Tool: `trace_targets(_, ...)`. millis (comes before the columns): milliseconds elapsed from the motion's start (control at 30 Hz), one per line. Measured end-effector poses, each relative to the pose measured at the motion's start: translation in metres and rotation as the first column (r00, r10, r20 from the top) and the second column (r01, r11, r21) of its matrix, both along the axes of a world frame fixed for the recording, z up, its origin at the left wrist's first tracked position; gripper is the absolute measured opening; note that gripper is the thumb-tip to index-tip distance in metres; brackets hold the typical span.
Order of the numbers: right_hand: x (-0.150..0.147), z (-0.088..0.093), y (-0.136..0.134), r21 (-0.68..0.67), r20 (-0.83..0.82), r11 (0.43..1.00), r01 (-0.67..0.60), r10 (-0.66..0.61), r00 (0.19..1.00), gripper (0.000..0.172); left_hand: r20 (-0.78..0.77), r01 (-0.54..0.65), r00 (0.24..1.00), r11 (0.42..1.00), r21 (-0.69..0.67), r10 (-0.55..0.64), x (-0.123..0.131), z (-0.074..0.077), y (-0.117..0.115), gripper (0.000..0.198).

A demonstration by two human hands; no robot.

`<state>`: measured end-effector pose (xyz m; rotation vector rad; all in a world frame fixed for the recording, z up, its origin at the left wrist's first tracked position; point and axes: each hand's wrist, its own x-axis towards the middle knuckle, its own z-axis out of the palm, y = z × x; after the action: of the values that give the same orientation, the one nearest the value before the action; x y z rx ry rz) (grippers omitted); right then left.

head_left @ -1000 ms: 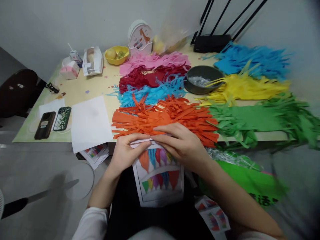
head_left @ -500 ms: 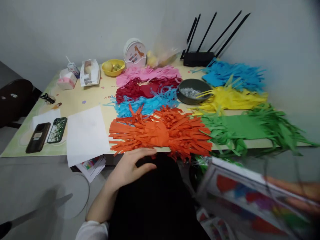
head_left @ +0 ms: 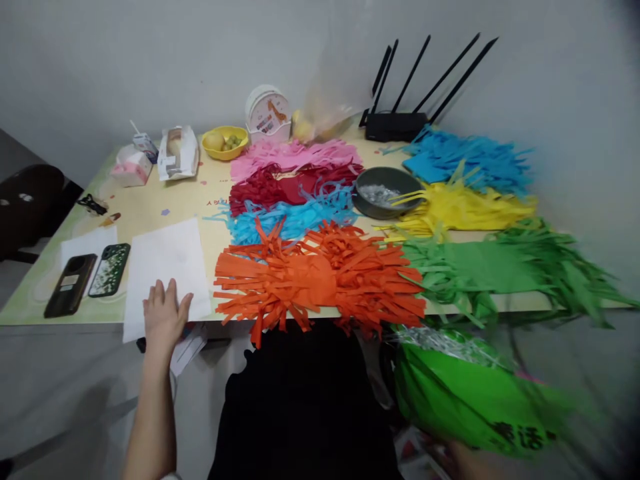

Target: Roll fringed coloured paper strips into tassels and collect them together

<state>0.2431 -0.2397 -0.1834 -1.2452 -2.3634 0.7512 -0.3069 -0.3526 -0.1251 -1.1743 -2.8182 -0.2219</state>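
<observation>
**Here, left fingers flat on the white sheet**

Loosely spread and laid out straight, the fingers (head_left: 160, 293) of the left hand (head_left: 164, 319) press palm-down on the near edge of a white sheet (head_left: 165, 257), gripping nothing. The sheet lies at the near left of the tabletop (head_left: 165, 193), its near edge overhanging a little. Left of it lie two phones (head_left: 70, 285), side by side. To its right is a pile of orange fringed paper (head_left: 320, 280). Printed sheets (head_left: 189, 343) poke out just below the tabletop edge, beside the wrist. The right hand (head_left: 453, 459) shows only as a blurred patch at the near right, under a green bag (head_left: 470, 400); I cannot tell how its fingers stand.
</observation>
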Motion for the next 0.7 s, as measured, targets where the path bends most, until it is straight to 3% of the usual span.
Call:
trace_targets(67,-0.014,-0.017,0.019,-0.012,0.003,0.998,-0.066,0.066,0.998,0.045,-0.001,0.02,1.0,0.999,-0.029,-0.02,-0.016,-0.003,0.003,0.063)
trace_targets(133,-0.036,-0.014,0.038,0.024,0.007,0.992,-0.121,0.121,0.993,0.038,-0.001,0.048,0.999,0.999,-0.019,-0.048,-0.032,-0.003,0.008,0.063)
trace_targets(233,-0.077,0.022,0.061,0.224,-0.025,0.94,-0.258,0.27,0.963,0.03,0.007,0.059,0.998,0.998,0.02,-0.059,-0.047,0.002,0.015,0.06)
trace_targets(300,-0.102,0.049,0.073,0.371,-0.053,0.879,-0.3,0.343,0.938,0.027,0.002,0.051,0.999,0.994,0.095,-0.051,-0.039,0.011,0.018,0.054)
trace_targets(367,-0.125,0.066,0.084,0.473,-0.074,0.824,-0.311,0.388,0.919,0.025,-0.047,0.084,0.996,0.959,0.269,-0.074,-0.008,0.025,0.027,0.043)
trace_targets(433,-0.143,0.069,0.095,0.53,-0.078,0.78,-0.333,0.436,0.897,0.024,-0.12,0.221,0.975,0.839,0.498,-0.185,0.046,0.037,0.044,0.031)
trace_targets(467,-0.151,0.066,0.1,0.546,-0.071,0.761,-0.35,0.458,0.886,0.023,-0.15,0.343,0.937,0.755,0.559,-0.315,0.077,0.042,0.056,0.027)
trace_targets(500,-0.157,0.062,0.104,0.557,-0.057,0.745,-0.367,0.475,0.878,0.022,-0.151,0.506,0.844,0.671,0.542,-0.515,0.109,0.045,0.069,0.025)
trace_targets(533,-0.161,0.057,0.108,0.561,-0.034,0.734,-0.382,0.482,0.876,0.023,-0.138,0.66,0.702,0.566,0.495,-0.698,0.138,0.046,0.082,0.024)
trace_targets(567,-0.164,0.052,0.111,0.561,-0.004,0.728,-0.394,0.478,0.878,0.024,-0.114,0.766,0.571,0.478,0.429,-0.813,0.162,0.045,0.094,0.024)
trace_targets(600,-0.165,0.048,0.114,0.56,0.029,0.724,-0.402,0.468,0.883,0.024,-0.09,0.821,0.508,0.45,0.351,-0.857,0.181,0.043,0.106,0.029)
trace_targets(633,-0.165,0.044,0.116,0.559,0.062,0.72,-0.41,0.457,0.887,0.025,-0.057,0.84,0.503,0.473,0.265,-0.862,0.193,0.04,0.116,0.034)
trace_targets(700,-0.163,0.041,0.119,0.56,0.115,0.71,-0.427,0.444,0.889,0.025,0.021,0.821,0.563,0.563,0.096,-0.826,0.202,0.03,0.131,0.044)
